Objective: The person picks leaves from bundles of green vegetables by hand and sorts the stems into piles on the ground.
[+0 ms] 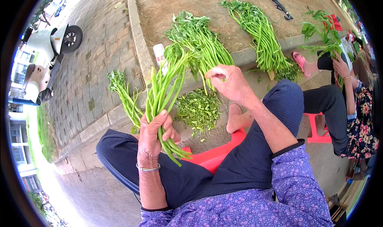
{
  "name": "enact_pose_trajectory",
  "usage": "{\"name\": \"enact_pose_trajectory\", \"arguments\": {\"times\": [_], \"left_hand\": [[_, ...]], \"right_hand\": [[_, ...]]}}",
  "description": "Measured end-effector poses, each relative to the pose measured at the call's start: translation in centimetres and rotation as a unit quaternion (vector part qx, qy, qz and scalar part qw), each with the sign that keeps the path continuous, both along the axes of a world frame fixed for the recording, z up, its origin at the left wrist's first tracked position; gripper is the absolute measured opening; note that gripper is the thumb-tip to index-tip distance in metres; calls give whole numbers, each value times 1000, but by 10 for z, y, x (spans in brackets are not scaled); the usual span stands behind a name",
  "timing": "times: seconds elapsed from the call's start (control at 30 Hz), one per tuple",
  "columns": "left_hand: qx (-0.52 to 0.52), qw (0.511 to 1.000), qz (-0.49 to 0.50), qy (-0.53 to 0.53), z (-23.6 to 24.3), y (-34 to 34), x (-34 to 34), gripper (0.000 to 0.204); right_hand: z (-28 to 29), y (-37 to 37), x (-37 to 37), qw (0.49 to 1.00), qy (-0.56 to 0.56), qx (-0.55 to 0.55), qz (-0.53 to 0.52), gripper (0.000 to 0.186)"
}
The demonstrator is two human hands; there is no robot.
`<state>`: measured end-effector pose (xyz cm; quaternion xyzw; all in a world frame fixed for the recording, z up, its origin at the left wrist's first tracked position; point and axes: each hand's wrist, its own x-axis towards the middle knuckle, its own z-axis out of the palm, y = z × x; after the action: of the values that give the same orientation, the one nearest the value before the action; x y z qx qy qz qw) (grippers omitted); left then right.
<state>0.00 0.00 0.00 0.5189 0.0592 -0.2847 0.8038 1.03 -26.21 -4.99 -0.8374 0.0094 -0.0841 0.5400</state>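
Note:
My left hand (155, 131) grips a bunch of long green stems (157, 97) with leafy tops, held upright at a slant over my lap. My right hand (225, 81) is raised just right of that bunch, fingers curled into a loose pinch; whatever they hold, if anything, is too small to tell. Behind my hands lie a large leafy bundle (201, 39) along the kerb and a pile of short cut greens (197, 109) on the ground. A smaller bunch (125, 99) lies to the left, and another large bundle (263, 43) at the back right.
A red plastic stool (207, 157) shows between my legs. At the right, a co-worker's hands (341, 67) hold leafy stems, beside another red stool (317, 135). A white scooter (48, 63) stands on the paving at the left. A black tool (279, 7) lies on the dirt.

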Motion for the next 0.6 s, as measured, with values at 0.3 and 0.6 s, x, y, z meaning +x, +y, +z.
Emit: {"name": "enact_pose_trajectory", "arguments": {"times": [0.3, 0.6], "left_hand": [[11, 1000, -22, 0, 7, -6, -3, 21], [19, 999, -44, -8, 3, -13, -5, 22]], "right_hand": [[14, 5, 12, 990, -85, 94, -61, 15], [7, 12, 14, 986, -60, 92, -123, 17]]}}
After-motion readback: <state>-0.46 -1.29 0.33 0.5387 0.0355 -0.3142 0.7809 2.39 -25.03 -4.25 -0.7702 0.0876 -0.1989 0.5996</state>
